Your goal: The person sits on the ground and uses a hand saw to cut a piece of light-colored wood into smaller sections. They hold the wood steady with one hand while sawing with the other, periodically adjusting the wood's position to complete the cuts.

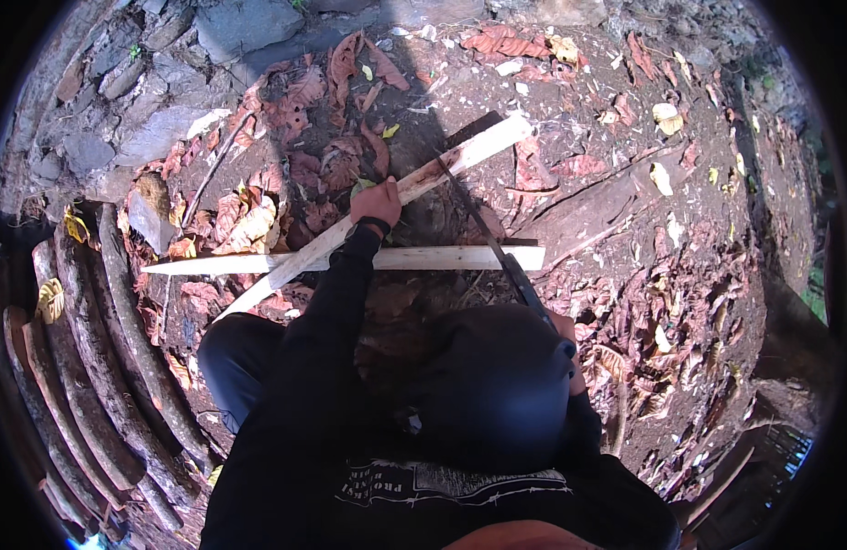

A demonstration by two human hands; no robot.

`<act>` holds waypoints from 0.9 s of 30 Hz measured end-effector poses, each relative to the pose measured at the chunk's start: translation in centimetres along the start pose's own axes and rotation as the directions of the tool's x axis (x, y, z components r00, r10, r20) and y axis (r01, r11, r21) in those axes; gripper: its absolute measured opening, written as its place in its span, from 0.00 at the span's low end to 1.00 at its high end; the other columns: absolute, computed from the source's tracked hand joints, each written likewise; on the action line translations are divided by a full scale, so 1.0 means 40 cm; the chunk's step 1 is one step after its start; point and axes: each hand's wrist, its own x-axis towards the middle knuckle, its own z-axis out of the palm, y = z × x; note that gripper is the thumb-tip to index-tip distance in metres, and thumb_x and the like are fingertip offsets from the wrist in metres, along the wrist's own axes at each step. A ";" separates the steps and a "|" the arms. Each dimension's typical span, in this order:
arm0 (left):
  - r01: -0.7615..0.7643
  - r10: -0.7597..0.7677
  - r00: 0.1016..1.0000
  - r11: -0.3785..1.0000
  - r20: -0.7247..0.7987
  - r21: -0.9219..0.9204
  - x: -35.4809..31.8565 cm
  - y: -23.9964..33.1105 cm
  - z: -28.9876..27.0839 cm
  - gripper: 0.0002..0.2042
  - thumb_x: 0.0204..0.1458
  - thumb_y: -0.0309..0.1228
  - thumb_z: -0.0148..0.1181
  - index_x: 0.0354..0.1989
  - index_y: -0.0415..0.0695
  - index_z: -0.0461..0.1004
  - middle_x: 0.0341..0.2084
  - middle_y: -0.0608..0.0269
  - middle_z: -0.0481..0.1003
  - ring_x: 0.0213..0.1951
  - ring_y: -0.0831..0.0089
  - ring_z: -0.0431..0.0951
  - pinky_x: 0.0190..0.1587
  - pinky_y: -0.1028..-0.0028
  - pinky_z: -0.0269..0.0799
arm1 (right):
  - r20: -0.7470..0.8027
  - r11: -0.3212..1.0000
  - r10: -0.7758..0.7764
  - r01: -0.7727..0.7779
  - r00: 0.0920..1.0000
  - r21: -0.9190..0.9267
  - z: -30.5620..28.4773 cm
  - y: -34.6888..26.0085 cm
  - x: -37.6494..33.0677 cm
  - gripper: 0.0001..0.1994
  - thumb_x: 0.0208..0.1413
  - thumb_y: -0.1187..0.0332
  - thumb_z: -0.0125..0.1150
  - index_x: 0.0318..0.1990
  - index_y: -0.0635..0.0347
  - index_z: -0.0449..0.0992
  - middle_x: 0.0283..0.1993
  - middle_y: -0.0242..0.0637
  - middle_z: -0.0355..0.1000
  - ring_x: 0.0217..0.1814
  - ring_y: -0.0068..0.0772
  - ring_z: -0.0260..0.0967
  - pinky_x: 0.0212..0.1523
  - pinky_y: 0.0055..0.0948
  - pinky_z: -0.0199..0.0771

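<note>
A pale wooden plank (478,148) slants from lower left to upper right. My left hand (378,203) is closed around its middle. Beneath it lies a second pale plank (442,258), roughly level, tapering to a point at the left. A long dark blade (478,217) crosses the slanted plank to the right of my left hand, its tip just past the far edge. Whether it belongs to a saw or a machete I cannot tell. My right hand (567,344) is at the near end of this blade, closed on its handle, partly hidden behind a dark rounded shape (497,376).
Several round logs (121,367) lie side by side at the left. Grey stones (167,128) border the far left. Dry brown leaves (662,339) cover the soil, and a thin stick (217,170) lies beyond the planks. A dark bent leg (236,357) is near the plank's lower end.
</note>
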 end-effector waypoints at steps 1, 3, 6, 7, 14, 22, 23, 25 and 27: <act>-0.003 0.003 1.000 1.000 0.010 -0.010 -0.003 0.008 0.001 0.29 0.73 0.50 0.38 0.37 0.47 0.86 0.26 0.45 0.83 0.32 0.43 0.85 0.41 0.45 0.80 | 0.049 0.995 -0.070 0.073 0.996 -0.062 -0.007 -0.007 -0.006 0.06 0.63 0.69 0.67 0.39 0.64 0.81 0.29 0.26 0.72 0.32 0.19 0.66 0.33 0.29 0.68; -0.009 0.010 0.999 0.999 0.031 -0.031 -0.004 0.024 0.003 0.29 0.73 0.50 0.38 0.37 0.47 0.86 0.26 0.45 0.83 0.32 0.42 0.85 0.41 0.45 0.80 | 0.089 0.982 -0.079 0.093 0.993 -0.165 0.002 -0.013 0.016 0.07 0.64 0.69 0.66 0.36 0.64 0.79 0.27 0.24 0.69 0.31 0.18 0.64 0.31 0.29 0.65; -0.021 0.022 0.999 1.000 0.040 -0.017 0.003 0.013 0.004 0.29 0.73 0.50 0.37 0.37 0.47 0.86 0.26 0.45 0.83 0.32 0.42 0.85 0.41 0.45 0.80 | -0.003 0.947 -0.169 0.161 0.986 -0.279 0.137 0.013 0.178 0.12 0.65 0.67 0.66 0.33 0.65 0.75 0.23 0.25 0.64 0.28 0.18 0.59 0.28 0.31 0.60; -0.007 0.008 0.999 1.000 0.042 -0.015 0.006 0.009 -0.002 0.29 0.73 0.50 0.37 0.37 0.47 0.86 0.26 0.45 0.83 0.32 0.42 0.85 0.41 0.45 0.80 | -0.011 0.932 -0.201 0.187 0.980 -0.310 0.170 0.018 0.218 0.12 0.66 0.65 0.66 0.34 0.65 0.75 0.23 0.28 0.64 0.27 0.19 0.58 0.28 0.32 0.61; 0.046 -0.047 0.994 0.999 0.094 0.011 0.013 0.012 -0.019 0.30 0.73 0.51 0.35 0.38 0.46 0.86 0.27 0.45 0.83 0.35 0.42 0.85 0.44 0.46 0.79 | 0.082 0.929 -0.069 0.094 0.994 -0.358 -0.057 0.076 -0.012 0.16 0.65 0.66 0.67 0.56 0.66 0.83 0.35 0.34 0.80 0.38 0.21 0.73 0.38 0.27 0.73; 0.003 -0.001 0.999 0.998 0.037 -0.061 0.011 0.009 0.000 0.27 0.72 0.50 0.38 0.38 0.48 0.85 0.27 0.46 0.83 0.33 0.43 0.85 0.42 0.44 0.80 | 0.024 0.924 -0.170 0.168 0.985 -0.344 0.137 0.035 0.260 0.09 0.65 0.68 0.67 0.34 0.62 0.78 0.25 0.27 0.69 0.29 0.22 0.64 0.31 0.35 0.64; 0.020 -0.019 1.000 0.999 0.015 -0.041 0.018 -0.015 -0.002 0.27 0.72 0.50 0.38 0.38 0.48 0.85 0.27 0.46 0.84 0.33 0.43 0.85 0.42 0.44 0.80 | 0.039 0.917 -0.197 0.199 0.980 -0.347 0.160 0.035 0.273 0.09 0.65 0.68 0.67 0.35 0.63 0.78 0.25 0.31 0.70 0.28 0.25 0.66 0.32 0.36 0.66; 0.046 -0.045 0.999 0.998 0.026 -0.035 0.022 -0.029 -0.005 0.28 0.72 0.51 0.38 0.39 0.49 0.85 0.29 0.45 0.84 0.35 0.43 0.85 0.44 0.45 0.80 | 0.054 0.894 -0.236 0.239 0.970 -0.378 0.170 0.034 0.270 0.10 0.65 0.67 0.65 0.36 0.66 0.79 0.24 0.39 0.72 0.26 0.30 0.68 0.32 0.37 0.70; 0.063 -0.057 0.994 0.996 0.094 -0.060 0.020 -0.008 -0.007 0.28 0.73 0.51 0.37 0.40 0.49 0.85 0.30 0.44 0.84 0.38 0.44 0.86 0.47 0.46 0.79 | 0.029 0.881 -0.255 0.245 0.966 -0.405 0.171 0.054 0.255 0.13 0.66 0.67 0.66 0.31 0.64 0.74 0.22 0.29 0.65 0.27 0.23 0.62 0.30 0.35 0.62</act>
